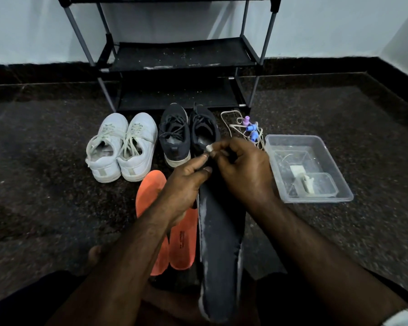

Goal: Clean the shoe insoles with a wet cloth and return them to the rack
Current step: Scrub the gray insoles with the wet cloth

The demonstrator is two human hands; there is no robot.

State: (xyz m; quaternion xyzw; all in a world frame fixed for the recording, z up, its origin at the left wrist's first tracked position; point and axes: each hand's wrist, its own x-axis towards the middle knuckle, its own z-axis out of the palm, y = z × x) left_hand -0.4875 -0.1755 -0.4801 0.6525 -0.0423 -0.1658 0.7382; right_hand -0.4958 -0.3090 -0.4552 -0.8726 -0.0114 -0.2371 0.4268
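floor left of white sneakers (121, 147) – open | rack (179, 55) front – blocked by sneakers, black shoes (189, 135)

floor (45, 149): dark speckled stone | wall (33, 24): pale blue | light: dim

The dark insole (218, 243) toe end was hidden behind both hands; the rack (179, 55) top was cut off.

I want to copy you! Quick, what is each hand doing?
Left hand: pinches the top end of the dark insole.
Right hand: fingers curled, pinching a small white piece at the insole's tip.
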